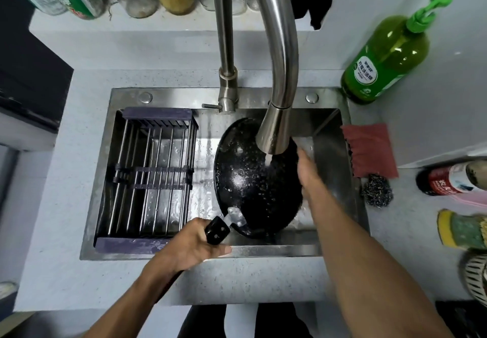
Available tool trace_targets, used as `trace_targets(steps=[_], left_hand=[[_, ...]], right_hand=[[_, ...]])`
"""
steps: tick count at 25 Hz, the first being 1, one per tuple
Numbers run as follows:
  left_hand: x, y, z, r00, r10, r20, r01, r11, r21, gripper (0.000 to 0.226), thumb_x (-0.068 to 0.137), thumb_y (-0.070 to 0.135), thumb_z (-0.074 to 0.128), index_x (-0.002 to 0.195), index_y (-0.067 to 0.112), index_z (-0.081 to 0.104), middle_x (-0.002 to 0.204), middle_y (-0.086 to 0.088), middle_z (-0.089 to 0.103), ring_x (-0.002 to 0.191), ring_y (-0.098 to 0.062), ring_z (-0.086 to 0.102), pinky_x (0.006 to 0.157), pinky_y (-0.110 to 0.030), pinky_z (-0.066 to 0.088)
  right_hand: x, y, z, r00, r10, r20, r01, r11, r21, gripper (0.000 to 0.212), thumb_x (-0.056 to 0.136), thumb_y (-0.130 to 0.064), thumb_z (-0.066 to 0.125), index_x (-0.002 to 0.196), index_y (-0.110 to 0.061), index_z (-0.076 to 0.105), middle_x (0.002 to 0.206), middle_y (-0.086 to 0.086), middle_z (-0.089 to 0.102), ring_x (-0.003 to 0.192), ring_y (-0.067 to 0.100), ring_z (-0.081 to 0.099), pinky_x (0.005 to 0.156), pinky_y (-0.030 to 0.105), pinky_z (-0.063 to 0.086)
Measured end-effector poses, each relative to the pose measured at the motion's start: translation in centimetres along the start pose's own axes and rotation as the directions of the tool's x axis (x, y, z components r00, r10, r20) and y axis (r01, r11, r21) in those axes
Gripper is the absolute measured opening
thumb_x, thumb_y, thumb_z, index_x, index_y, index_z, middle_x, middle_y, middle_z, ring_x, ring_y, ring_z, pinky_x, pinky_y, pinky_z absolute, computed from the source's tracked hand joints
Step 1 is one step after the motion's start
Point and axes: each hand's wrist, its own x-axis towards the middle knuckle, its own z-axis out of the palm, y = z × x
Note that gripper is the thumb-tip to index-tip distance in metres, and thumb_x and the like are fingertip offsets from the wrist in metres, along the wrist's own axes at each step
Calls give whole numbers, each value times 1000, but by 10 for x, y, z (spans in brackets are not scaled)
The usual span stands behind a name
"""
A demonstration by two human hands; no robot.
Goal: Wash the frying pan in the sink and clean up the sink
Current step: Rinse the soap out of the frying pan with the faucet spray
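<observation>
A black speckled frying pan [250, 179] stands tilted on its edge inside the steel sink [332, 137], wet all over. Water runs from the tall curved faucet [276, 132] onto the pan's surface. My left hand [195, 243] grips the pan's black handle [216, 229] at the sink's front rim. My right hand [307, 169] reaches behind the pan's right rim; its fingers are hidden behind the pan and the faucet head.
A dark drain rack [150, 177] fills the sink's left half. On the right counter lie a red cloth [369, 148], a steel scourer [377, 191], a green soap bottle [384, 55] and a yellow-green sponge [461, 229]. Bottles line the back ledge.
</observation>
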Motion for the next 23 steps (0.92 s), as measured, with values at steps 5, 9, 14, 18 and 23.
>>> trace_targets(steps=[5, 9, 14, 18, 23], left_hand=[[1, 0, 4, 1000, 0, 20, -1, 1000, 17, 35, 77, 18, 84, 62, 17, 52, 52, -2, 41, 40, -14, 36, 41, -24, 31], [5, 1, -3, 999, 43, -9, -41, 989, 143, 33, 78, 16, 82, 68, -1, 55, 64, -1, 47, 55, -12, 44, 50, -20, 39], [-3, 4, -14, 996, 50, -79, -21, 942, 334, 8, 88, 10, 68, 90, 17, 65, 89, -6, 67, 86, -25, 65, 80, -41, 55], [-11, 33, -6, 977, 191, -99, 57, 213, 975, 20, 99, 14, 46, 116, 22, 51, 101, -4, 67, 92, -26, 67, 73, -36, 49], [2, 31, -4, 966, 206, -155, 114, 199, 973, 28, 93, 17, 52, 121, 20, 49, 109, -5, 66, 100, -27, 65, 81, -38, 50]], right_hand=[[-28, 58, 17, 966, 252, -58, -201, 872, 447, 57, 99, -53, 44, 148, -24, 46, 151, 0, 47, 132, 22, 47, 107, 29, 36], [-24, 84, 28, 847, 514, 136, -486, 645, 590, 68, 87, -68, 41, 129, -18, 60, 123, 12, 68, 120, 31, 62, 104, 56, 46], [-40, 12, -18, 980, 176, 97, -201, 849, 489, 50, 101, -52, 44, 134, -17, 57, 113, 0, 70, 93, 10, 69, 76, 25, 54], [-59, -18, -52, 977, 171, 124, -194, 957, 215, 68, 79, -76, 58, 130, -32, 54, 116, -2, 63, 106, 26, 61, 88, 53, 55], [-57, 7, -68, 978, 206, 46, -211, 953, 216, 66, 61, -3, 49, 124, -20, 55, 99, 10, 61, 74, 26, 59, 61, 50, 60]])
